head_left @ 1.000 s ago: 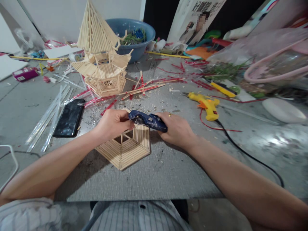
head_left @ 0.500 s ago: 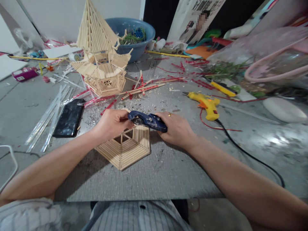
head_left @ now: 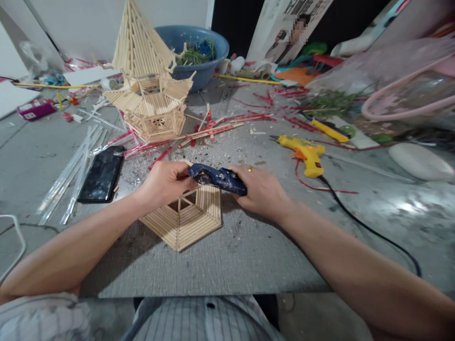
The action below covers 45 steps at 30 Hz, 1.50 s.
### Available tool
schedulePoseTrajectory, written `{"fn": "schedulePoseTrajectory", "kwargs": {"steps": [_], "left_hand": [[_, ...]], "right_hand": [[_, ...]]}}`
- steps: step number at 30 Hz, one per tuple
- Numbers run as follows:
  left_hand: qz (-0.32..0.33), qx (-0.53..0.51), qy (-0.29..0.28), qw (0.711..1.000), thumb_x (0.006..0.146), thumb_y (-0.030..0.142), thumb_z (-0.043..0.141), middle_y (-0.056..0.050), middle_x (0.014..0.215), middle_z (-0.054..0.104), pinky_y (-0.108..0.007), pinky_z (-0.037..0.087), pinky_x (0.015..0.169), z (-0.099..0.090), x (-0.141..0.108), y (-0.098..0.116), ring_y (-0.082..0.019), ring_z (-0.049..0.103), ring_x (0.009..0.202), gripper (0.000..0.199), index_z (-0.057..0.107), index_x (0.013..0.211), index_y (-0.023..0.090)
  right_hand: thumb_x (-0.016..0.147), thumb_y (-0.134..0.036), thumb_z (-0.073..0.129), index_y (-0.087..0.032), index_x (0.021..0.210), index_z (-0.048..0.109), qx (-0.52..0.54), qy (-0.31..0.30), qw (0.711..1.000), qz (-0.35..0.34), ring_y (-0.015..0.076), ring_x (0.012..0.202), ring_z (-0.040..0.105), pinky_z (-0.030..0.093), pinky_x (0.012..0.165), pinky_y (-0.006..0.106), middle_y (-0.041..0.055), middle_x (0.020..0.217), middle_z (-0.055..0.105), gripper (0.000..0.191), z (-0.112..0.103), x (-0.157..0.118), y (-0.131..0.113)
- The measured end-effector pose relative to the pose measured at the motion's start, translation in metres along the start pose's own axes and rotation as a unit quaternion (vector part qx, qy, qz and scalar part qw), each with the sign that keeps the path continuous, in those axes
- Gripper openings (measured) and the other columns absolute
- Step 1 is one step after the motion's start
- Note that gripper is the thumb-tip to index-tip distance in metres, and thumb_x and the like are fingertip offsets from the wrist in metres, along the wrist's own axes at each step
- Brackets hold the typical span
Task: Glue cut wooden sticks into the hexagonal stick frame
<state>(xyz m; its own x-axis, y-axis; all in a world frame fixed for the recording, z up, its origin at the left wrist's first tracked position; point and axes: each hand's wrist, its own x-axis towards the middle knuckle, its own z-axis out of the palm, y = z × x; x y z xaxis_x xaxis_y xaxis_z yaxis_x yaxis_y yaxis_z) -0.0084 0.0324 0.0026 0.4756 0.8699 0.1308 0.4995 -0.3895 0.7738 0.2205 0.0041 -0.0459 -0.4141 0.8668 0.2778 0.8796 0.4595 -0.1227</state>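
My right hand is wrapped round a dark blue hand cutter, whose curved jaw points left. My left hand is closed in a pinch at that jaw. A pale bit of a thin wooden stick shows just above its fingertips; most of it is hidden. Below both hands lies a hexagonal panel of glued wooden sticks, with open gaps near its centre. The left hand and the cutter cover its far part.
A stick-built pagoda stands at the back left, before a blue basin. A phone and clear glue sticks lie on the left. On the right rests a yellow glue gun with its black cord. Red wrappers and loose sticks litter the middle.
Almost nothing differs. Both hands and the cutter hold nearly the same place over the hexagonal panel.
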Motion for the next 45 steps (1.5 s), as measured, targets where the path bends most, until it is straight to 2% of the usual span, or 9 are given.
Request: {"fn": "schedulePoseTrajectory", "kwargs": {"steps": [9, 17, 23, 45], "left_hand": [[-0.02, -0.051, 0.002, 0.998, 0.066, 0.016, 0.061, 0.005, 0.053, 0.059, -0.013, 0.034, 0.045, 0.0004, -0.0002, -0.002, -0.003, 0.046, 0.051, 0.008, 0.064, 0.06, 0.013], [-0.017, -0.068, -0.013, 0.997, 0.07, 0.017, 0.059, 0.002, 0.059, 0.067, -0.014, 0.043, 0.05, 0.0008, -0.0012, -0.0003, -0.006, 0.059, 0.056, 0.01, 0.063, 0.061, 0.014], [-0.042, -0.075, -0.017, 0.996, 0.073, 0.023, 0.061, 0.0, 0.062, 0.07, -0.018, 0.049, 0.054, 0.003, -0.0016, -0.0012, -0.011, 0.066, 0.061, 0.012, 0.062, 0.063, 0.015], [-0.046, -0.088, -0.033, 0.994, 0.075, 0.025, 0.061, -0.002, 0.064, 0.07, -0.02, 0.051, 0.058, 0.0019, -0.0004, -0.0012, -0.011, 0.067, 0.062, 0.014, 0.062, 0.068, 0.014]], "right_hand": [[0.07, -0.02, 0.052, -0.015, 0.11, 0.056, 0.013, -0.031, 0.999, 0.038, 0.0231, 0.082, 0.064, 0.044, 0.067, 0.031, 0.0109, 0.096, 0.069, 0.041, -0.0028, 0.0005, -0.0038], [0.072, -0.022, 0.051, -0.016, 0.106, 0.058, 0.008, -0.051, 0.997, 0.058, 0.0211, 0.075, 0.064, 0.037, 0.06, 0.028, 0.0095, 0.09, 0.07, 0.036, -0.0067, 0.001, -0.0065], [0.073, -0.024, 0.05, -0.016, 0.107, 0.058, -0.012, -0.073, 0.994, 0.082, 0.0216, 0.073, 0.064, 0.033, 0.057, 0.028, 0.0089, 0.085, 0.07, 0.036, -0.0082, 0.0021, -0.0089], [0.075, -0.027, 0.049, -0.018, 0.099, 0.06, -0.012, -0.097, 0.989, 0.107, 0.0225, 0.072, 0.065, 0.033, 0.058, 0.029, 0.0088, 0.085, 0.071, 0.028, -0.0083, 0.0022, -0.0096]]}}
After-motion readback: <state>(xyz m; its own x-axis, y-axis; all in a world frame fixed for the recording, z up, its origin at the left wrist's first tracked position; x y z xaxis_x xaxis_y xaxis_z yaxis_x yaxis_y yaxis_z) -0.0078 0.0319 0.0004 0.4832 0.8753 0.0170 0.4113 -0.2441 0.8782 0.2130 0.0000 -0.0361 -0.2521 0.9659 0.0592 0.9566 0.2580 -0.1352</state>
